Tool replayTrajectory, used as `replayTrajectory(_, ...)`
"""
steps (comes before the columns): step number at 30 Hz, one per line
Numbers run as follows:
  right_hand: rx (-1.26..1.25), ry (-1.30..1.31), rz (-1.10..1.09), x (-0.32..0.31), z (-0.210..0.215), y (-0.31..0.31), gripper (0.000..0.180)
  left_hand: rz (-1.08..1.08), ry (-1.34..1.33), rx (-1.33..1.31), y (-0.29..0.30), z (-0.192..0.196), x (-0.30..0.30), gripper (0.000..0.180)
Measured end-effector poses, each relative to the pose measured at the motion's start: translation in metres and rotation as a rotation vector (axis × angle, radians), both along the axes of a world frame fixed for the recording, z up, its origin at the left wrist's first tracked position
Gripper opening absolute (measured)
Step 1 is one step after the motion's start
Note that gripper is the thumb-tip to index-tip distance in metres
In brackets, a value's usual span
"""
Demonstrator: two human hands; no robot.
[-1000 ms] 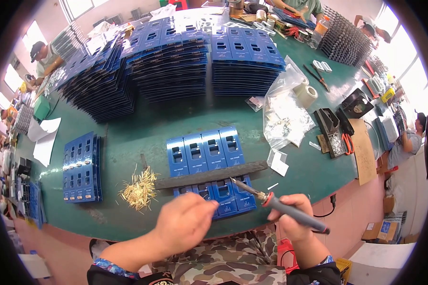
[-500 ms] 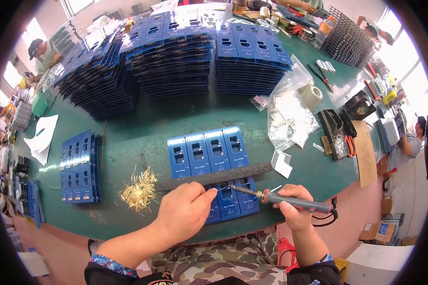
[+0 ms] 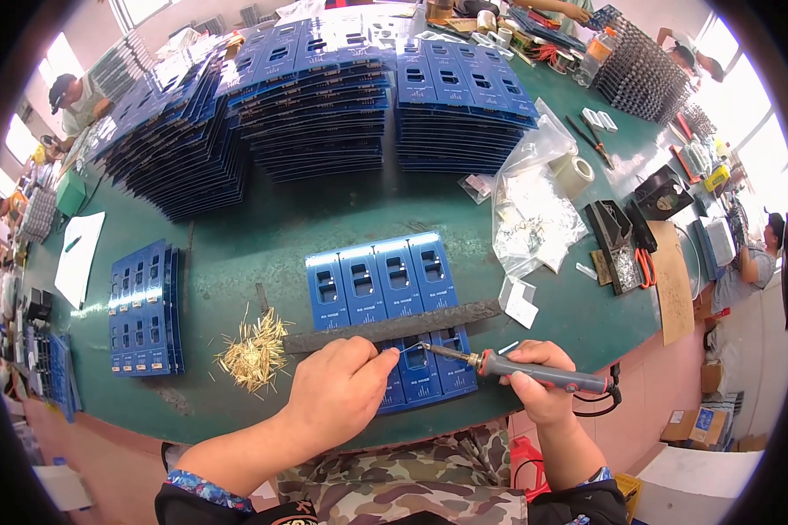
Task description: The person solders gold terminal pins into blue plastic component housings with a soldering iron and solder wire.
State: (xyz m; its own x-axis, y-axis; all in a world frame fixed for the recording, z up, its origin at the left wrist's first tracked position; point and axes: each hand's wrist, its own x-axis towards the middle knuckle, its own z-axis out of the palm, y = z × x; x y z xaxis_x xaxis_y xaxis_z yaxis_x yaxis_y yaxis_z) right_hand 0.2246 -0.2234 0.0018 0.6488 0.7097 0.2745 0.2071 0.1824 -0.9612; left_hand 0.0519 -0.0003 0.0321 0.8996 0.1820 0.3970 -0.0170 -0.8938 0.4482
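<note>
A blue circuit board panel (image 3: 392,301) with several rectangular cutouts lies on the green table in front of me. A dark, rough bar (image 3: 446,317) rests across its middle. My left hand (image 3: 341,385) is over the panel's lower left part, its fingers pinching a thin silvery wire (image 3: 411,348). From the right, my right hand (image 3: 541,381) grips a grey soldering iron (image 3: 547,372). The iron's tip is at the wire's end, over the lower part of the panel; exact contact is too small to tell. Beside my left hand lies a heap of thin golden pins (image 3: 256,352).
Tall stacks of blue boards (image 3: 315,114) stand at the back. A smaller board stack (image 3: 144,311) lies at the left, near white paper (image 3: 80,258). To the right are a clear plastic bag (image 3: 538,223), tape rolls (image 3: 575,175) and a dark tray (image 3: 617,249). Other people sit farther off.
The soldering iron's tip has shifted very slightly left toward the wire's end. The white paper at the far left lies differently, with less of it spread out. Both hands keep their grips.
</note>
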Motion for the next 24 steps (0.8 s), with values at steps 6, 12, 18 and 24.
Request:
replayTrajectory(6, -0.014, -0.001, 0.000, -0.0003, 0.0013, -0.0001, 0.018, -0.002, 0.002, -0.001, -0.0003, 0.0000, 0.0005, 0.023)
replayTrajectory(12, 0.056, 0.137, -0.039, -0.0031, 0.0018, -0.0011, 0.018, -0.003, -0.009, -0.016, -0.0004, 0.0009, -0.0009, 0.024)
replayTrajectory(18, 0.021, 0.072, 0.000, -0.0021, 0.0018, 0.0007, 0.018, -0.004, -0.008, -0.001, -0.0005, 0.0002, -0.0001, 0.024)
replayTrajectory(24, -0.002, 0.066, -0.004, -0.0018, 0.0017, 0.0015, 0.018, 0.004, 0.000, 0.013, -0.0012, 0.0001, 0.0006, 0.023)
